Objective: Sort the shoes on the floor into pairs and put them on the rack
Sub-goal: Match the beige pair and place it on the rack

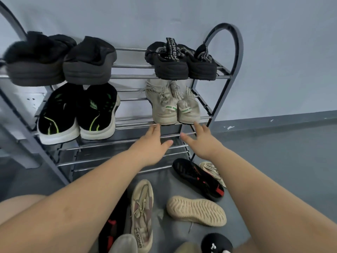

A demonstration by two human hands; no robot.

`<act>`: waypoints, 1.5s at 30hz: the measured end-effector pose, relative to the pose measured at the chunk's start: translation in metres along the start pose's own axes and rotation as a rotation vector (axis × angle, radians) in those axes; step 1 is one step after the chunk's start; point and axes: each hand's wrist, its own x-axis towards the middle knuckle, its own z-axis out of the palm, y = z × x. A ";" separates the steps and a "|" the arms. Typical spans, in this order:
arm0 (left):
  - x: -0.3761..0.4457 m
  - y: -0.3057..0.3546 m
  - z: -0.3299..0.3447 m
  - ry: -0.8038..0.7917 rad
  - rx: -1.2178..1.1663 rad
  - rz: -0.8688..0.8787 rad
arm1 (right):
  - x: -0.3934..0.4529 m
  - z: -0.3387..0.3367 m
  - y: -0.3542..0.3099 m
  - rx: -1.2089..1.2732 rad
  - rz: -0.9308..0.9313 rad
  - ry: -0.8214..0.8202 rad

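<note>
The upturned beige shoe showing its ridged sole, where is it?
In the head view, on the grey floor, right of centre, beside the black-and-red shoe.

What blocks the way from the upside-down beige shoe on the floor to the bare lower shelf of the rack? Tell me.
Nothing visible on the shelf itself: the lower shelf shows bare bars. Between it and the upside-down beige shoe lies the black and red shoe, to be lifted over. Both the left hand and right hand hold nothing.

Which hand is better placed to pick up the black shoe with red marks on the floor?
Probably the right hand: the black shoe with red marks lies directly below its forearm, beside the rack. The left hand is open too, but farther across.
</note>
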 end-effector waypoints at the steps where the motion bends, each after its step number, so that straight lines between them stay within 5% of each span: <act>1: -0.009 -0.003 0.001 -0.015 0.075 0.010 | -0.007 0.003 -0.001 -0.055 -0.009 -0.028; 19: -0.116 -0.084 0.032 -0.334 0.761 0.114 | -0.105 0.080 0.019 -0.717 -0.144 -0.375; 24: -0.113 -0.134 0.012 -0.313 0.818 -0.019 | -0.101 0.097 0.024 -0.855 -0.181 -0.386; 32: -0.121 -0.182 0.075 -0.406 0.574 -0.252 | -0.089 0.180 0.008 -0.674 -0.152 -0.512; 45: -0.110 -0.208 0.177 -0.548 0.338 -0.215 | -0.078 0.286 0.016 -0.558 -0.236 -0.730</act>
